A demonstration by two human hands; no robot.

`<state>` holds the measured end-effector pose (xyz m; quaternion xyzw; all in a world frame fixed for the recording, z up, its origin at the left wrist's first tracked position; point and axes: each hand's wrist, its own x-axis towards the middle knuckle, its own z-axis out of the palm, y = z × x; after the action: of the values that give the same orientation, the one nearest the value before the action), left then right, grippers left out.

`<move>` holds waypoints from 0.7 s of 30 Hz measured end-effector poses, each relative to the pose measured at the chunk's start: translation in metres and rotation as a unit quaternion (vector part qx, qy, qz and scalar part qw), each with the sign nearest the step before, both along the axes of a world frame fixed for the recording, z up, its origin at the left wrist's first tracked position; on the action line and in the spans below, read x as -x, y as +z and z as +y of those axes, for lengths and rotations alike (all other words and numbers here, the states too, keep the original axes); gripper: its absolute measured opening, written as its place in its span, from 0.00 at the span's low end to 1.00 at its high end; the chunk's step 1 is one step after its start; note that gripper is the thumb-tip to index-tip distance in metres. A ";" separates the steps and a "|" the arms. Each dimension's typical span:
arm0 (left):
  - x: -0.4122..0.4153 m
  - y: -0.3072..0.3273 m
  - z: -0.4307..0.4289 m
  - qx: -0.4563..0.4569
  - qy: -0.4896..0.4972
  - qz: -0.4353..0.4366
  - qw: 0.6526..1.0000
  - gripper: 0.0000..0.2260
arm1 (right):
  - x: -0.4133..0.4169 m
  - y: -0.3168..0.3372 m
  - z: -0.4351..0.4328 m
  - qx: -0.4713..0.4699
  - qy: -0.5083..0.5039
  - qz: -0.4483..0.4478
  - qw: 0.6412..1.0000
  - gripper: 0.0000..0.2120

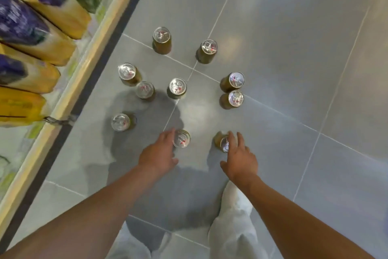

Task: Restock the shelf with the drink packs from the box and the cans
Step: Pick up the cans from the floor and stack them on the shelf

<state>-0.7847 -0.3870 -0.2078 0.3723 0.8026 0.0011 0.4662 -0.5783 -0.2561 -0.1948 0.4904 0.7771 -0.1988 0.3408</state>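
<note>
Several gold cans with silver tops stand upright on the grey tiled floor. My left hand (159, 153) reaches down beside the nearest can (181, 138), its fingers touching the can's left side without closing round it. My right hand (239, 158) lies over another can (223, 142), fingers spread across its top and right side, thumb held away. Further off stand a centre can (177, 87), a pair at the right (236, 80) and two at the back (161, 37). Yellow and purple drink packs (31, 27) fill the shelf at the left.
The shelf's pale wooden edge (98, 44) runs diagonally along the left, with a dark strip below it. My white trouser legs (233, 223) show at the bottom. Bare grey floor tiles (294, 48) stretch to the right.
</note>
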 end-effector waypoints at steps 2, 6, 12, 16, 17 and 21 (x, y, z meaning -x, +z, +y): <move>-0.003 -0.029 0.006 0.012 0.024 -0.007 1.000 0.46 | 0.000 -0.026 0.006 0.009 -0.013 0.008 1.000 0.48; -0.009 -0.060 0.009 0.009 0.053 0.008 0.999 0.44 | 0.002 -0.051 0.013 -0.009 -0.008 0.018 1.000 0.39; -0.012 -0.058 0.017 -0.044 0.110 0.010 0.993 0.32 | 0.005 -0.043 0.023 -0.015 -0.007 0.038 0.999 0.28; -0.003 -0.018 0.019 -0.052 0.108 0.011 0.993 0.32 | 0.014 -0.005 0.029 -0.003 0.005 0.064 0.998 0.29; 0.000 0.000 0.019 -0.056 0.108 0.012 0.993 0.32 | 0.017 0.012 0.031 -0.004 0.007 0.070 0.997 0.28; 0.015 0.080 0.026 -0.079 0.104 0.021 0.991 0.33 | 0.037 0.088 0.031 -0.010 0.005 0.118 0.993 0.27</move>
<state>-0.7992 -0.3607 -0.1280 0.3223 0.8439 0.1052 0.4158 -0.6148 -0.2250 -0.1066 0.4631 0.8163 -0.2452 0.2430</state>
